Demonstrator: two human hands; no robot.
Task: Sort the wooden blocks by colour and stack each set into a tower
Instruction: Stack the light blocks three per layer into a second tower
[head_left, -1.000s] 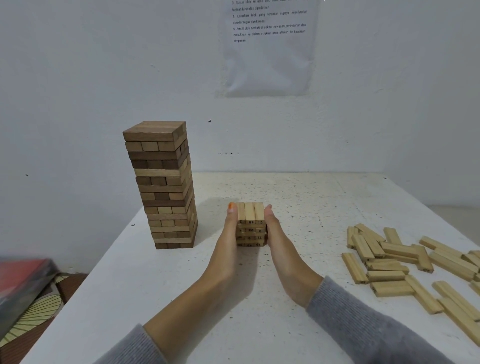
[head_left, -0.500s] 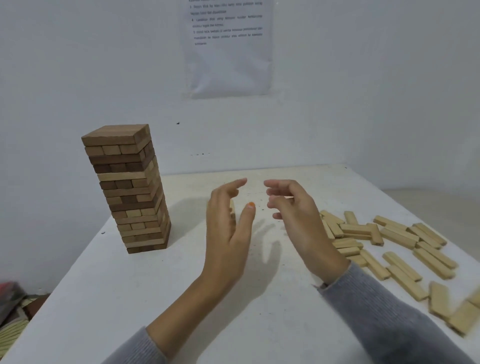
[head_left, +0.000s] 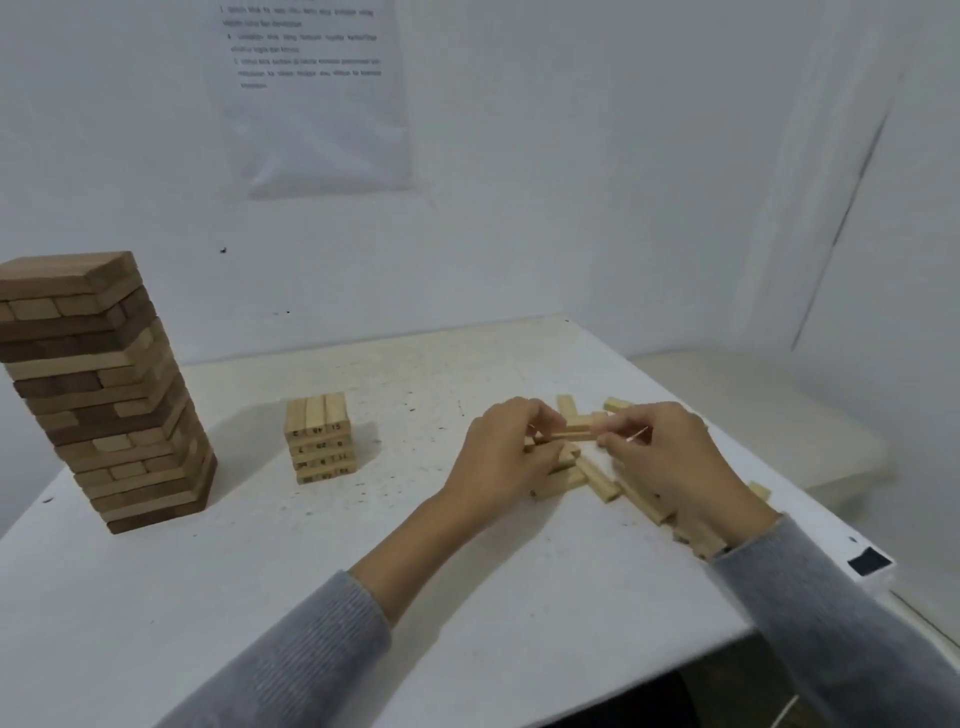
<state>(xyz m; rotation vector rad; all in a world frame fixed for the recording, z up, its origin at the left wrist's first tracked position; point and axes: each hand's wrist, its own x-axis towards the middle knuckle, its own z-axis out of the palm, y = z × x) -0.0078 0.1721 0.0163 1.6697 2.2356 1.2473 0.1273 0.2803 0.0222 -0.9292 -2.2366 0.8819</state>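
The left hand (head_left: 501, 457) and right hand (head_left: 670, 460) each pinch one end of a pale rectangular wooden block (head_left: 574, 435), held between them just above the heap of loose pale blocks (head_left: 602, 486) near the white table's (head_left: 363, 545) right edge.

Left: tall brown wooden block tower (head_left: 104, 395).
Centre: short pale wooden block stack (head_left: 319, 439), gaps both sides.
Right: scattered pale wooden blocks (head_left: 602, 480).
Front: open white tabletop (head_left: 291, 566).
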